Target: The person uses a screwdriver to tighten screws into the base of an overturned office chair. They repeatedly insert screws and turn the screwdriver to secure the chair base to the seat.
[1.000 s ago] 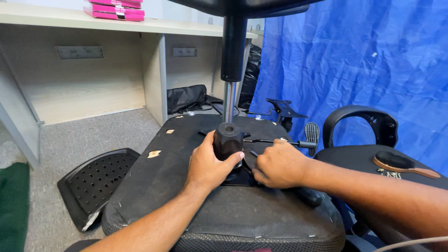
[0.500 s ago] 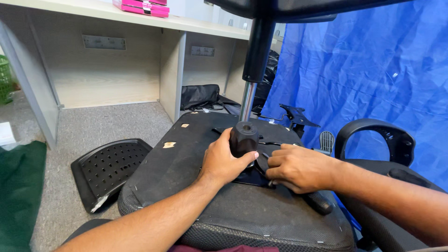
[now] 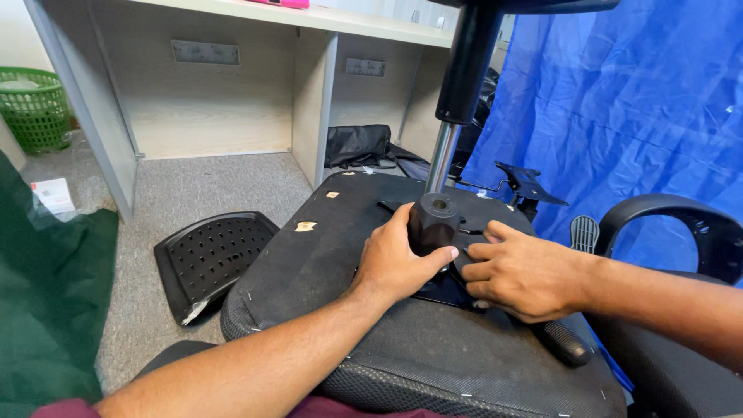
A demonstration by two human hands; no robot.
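Observation:
An office chair seat (image 3: 333,255) lies upside down in front of me, its black underside facing up. A black metal mechanism plate (image 3: 445,290) is fixed at its middle, with a round black hub (image 3: 433,220) rising from it. A chrome and black gas cylinder (image 3: 457,101) stands behind the hub. My left hand (image 3: 398,263) wraps around the hub from the left. My right hand (image 3: 526,275) rests flat on the plate just right of the hub, fingers pointing left. A black lever handle (image 3: 565,344) sticks out below my right hand.
A perforated black plastic panel (image 3: 213,259) lies on the grey carpet at left. A desk with open compartments (image 3: 232,93) stands behind, a green basket (image 3: 35,104) at far left. A blue tarp (image 3: 642,108) hangs at right, with a black armrest (image 3: 681,228) beside it.
The view has shifted left and downward, showing more carpet and the basket. Both hands stay on the hub and plate, barely moved.

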